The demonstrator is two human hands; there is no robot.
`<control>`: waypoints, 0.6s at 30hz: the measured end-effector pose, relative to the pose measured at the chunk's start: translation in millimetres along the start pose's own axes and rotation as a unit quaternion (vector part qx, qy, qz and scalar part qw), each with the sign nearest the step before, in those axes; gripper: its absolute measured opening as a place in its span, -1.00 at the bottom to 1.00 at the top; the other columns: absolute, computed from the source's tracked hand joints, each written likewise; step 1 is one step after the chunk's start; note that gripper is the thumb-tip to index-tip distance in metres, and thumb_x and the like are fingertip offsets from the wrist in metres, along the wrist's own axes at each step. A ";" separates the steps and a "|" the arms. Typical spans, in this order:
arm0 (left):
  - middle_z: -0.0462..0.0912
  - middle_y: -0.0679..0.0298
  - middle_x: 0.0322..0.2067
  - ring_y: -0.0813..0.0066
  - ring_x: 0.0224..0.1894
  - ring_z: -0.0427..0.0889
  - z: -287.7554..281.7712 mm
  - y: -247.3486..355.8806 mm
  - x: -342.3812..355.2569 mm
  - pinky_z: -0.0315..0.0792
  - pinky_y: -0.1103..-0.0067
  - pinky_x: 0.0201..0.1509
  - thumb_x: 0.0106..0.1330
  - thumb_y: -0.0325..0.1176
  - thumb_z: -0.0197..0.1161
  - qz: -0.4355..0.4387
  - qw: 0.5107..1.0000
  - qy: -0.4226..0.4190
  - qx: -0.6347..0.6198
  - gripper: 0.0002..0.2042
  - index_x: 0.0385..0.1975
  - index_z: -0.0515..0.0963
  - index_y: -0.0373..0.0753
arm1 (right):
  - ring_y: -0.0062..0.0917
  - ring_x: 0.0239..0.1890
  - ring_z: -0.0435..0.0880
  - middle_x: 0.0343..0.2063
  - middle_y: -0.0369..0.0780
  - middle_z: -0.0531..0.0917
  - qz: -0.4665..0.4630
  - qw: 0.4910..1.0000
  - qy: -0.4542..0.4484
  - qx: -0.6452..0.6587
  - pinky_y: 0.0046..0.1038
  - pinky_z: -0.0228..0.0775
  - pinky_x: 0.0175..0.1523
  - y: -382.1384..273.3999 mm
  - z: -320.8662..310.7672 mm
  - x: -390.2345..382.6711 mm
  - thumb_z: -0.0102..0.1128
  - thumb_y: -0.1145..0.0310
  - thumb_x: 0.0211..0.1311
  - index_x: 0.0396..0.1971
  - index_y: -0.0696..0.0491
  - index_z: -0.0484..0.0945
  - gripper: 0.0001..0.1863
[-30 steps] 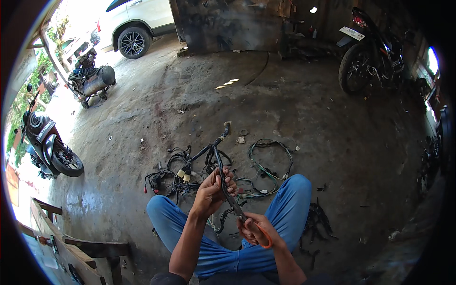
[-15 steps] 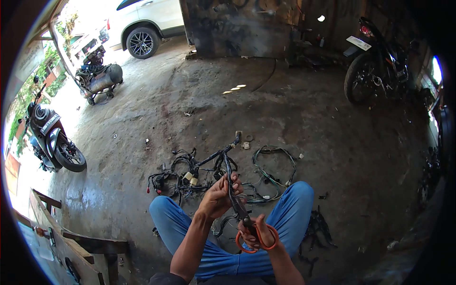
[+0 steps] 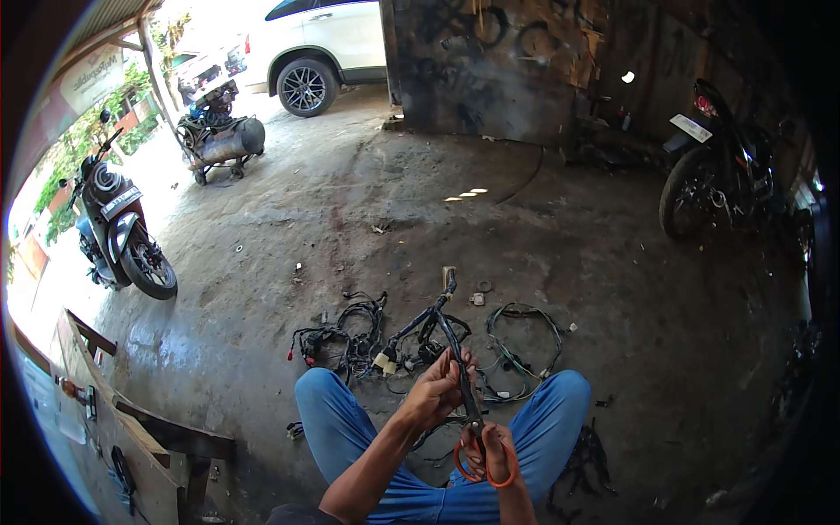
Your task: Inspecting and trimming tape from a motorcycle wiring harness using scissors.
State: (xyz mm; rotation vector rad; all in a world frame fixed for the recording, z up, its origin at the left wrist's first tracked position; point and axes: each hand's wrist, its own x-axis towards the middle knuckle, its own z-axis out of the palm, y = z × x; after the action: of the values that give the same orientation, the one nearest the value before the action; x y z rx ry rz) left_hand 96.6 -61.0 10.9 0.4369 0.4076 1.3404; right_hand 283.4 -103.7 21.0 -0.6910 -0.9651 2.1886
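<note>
A black taped wiring harness [image 3: 405, 332] stretches from the floor up between my knees. My left hand [image 3: 435, 391] pinches its dark upper branch, fingers closed around it. My right hand [image 3: 495, 444] grips a pair of scissors with orange handle loops [image 3: 503, 472]. Their dark blades point away from me, along the harness just below my left fingers. Whether the blades touch the tape is hard to make out. A pale connector [image 3: 449, 274] ends the harness's far tip, and cream connectors [image 3: 383, 360] hang near its middle.
A loop of thin green and black wires [image 3: 525, 308] lies right of the harness. Black scraps [image 3: 593, 459] are by my right knee. A wooden bench [image 3: 175, 437] stands at left. Farther off are a scooter [image 3: 118, 219], a compressor [image 3: 229, 143], a white car [image 3: 350, 44] and a motorcycle [image 3: 700, 188].
The whole view has shifted, so the scene sits lower and farther right. Both hands keep their holds on the harness and scissors, and the scissor loops look closer together.
</note>
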 end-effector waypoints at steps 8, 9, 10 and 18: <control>0.37 0.38 -0.11 0.59 -0.12 0.53 16.2 4.2 -6.2 0.62 0.35 0.02 0.54 -0.21 0.08 0.016 0.999 0.024 0.032 -0.79 0.02 0.29 -0.08 | -0.78 -0.82 0.24 -0.76 -0.39 0.34 0.002 0.999 0.038 -0.002 -0.66 0.07 -0.74 -5.3 10.2 0.6 0.10 -0.19 0.42 -0.37 0.20 0.52 -0.38; 0.37 0.38 -0.11 0.59 -0.12 0.53 14.4 3.6 -7.1 0.62 0.35 0.02 0.54 -0.21 0.08 0.017 0.999 0.023 0.032 -0.79 0.02 0.29 -0.08 | -0.78 -0.83 0.24 -0.76 -0.39 0.34 0.000 0.999 0.045 -0.007 -0.66 0.07 -0.74 -5.6 11.4 0.5 0.10 -0.18 0.43 -0.37 0.20 0.53 -0.38; 0.39 0.40 -0.07 0.66 -0.10 0.51 10.5 1.6 -8.0 0.54 0.46 0.00 0.54 -0.20 0.09 0.014 0.998 0.024 0.047 -0.77 0.05 0.31 -0.08 | -0.78 -0.83 0.24 -0.76 -0.39 0.34 0.000 0.999 0.045 -0.008 -0.66 0.07 -0.74 -6.0 11.4 0.3 0.10 -0.18 0.43 -0.37 0.20 0.53 -0.38; 0.42 0.46 -0.03 0.75 -0.08 0.45 7.2 0.2 -18.1 0.41 0.64 0.00 0.54 -0.13 0.10 -0.043 0.981 0.006 0.189 -0.68 0.13 0.34 -0.14 | -0.75 -0.87 0.19 -0.79 -0.39 0.27 0.027 0.999 0.019 0.010 -0.63 0.05 -0.79 -4.9 -1.0 -0.9 -0.06 -0.32 0.41 -0.40 0.17 0.51 -0.29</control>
State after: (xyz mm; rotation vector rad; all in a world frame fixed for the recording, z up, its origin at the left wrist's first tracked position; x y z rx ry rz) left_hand 96.8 -79.2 17.7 0.7171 0.6886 1.1836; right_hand 286.3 -101.4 24.3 -0.7557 -0.9146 2.2205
